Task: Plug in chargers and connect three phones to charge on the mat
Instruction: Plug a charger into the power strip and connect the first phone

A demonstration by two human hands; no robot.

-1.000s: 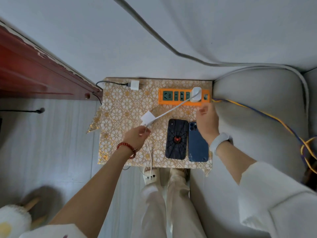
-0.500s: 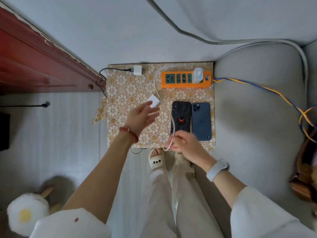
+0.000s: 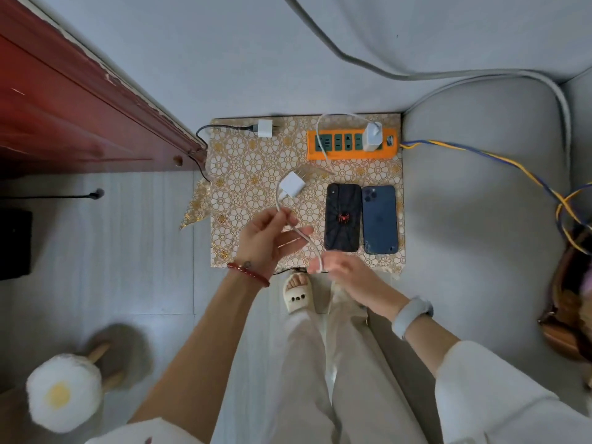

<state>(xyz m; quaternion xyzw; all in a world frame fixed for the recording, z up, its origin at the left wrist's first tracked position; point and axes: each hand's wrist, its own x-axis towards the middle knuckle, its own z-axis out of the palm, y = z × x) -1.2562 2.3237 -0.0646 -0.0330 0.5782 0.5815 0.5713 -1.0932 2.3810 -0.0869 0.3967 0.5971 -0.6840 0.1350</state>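
A gold flowered mat (image 3: 243, 174) lies on the floor. On its far right sits an orange power strip (image 3: 350, 144) with one white charger (image 3: 373, 136) plugged in. Two phones lie face down side by side: one black with a red spider (image 3: 342, 217), one dark blue (image 3: 380, 219). A second white charger (image 3: 291, 184) hangs from its white cable (image 3: 299, 232), prongs up. My left hand (image 3: 267, 240) pinches that cable just below the charger. My right hand (image 3: 338, 267) grips the cable's lower end at the mat's near edge. A third white charger (image 3: 265, 128) with a black cable lies at the mat's far left.
A red wooden door (image 3: 70, 100) stands to the left. A grey sofa cushion (image 3: 480, 235) borders the mat on the right, with blue and yellow wires (image 3: 499, 161) across it. My slippered foot (image 3: 298, 291) is just below the mat. A fluffy egg-patterned stool (image 3: 64, 392) sits at lower left.
My right hand left the power strip and came down to the cable's end at the mat's near edge. My left hand slid from the charger body down onto its cable, and the charger now dangles.
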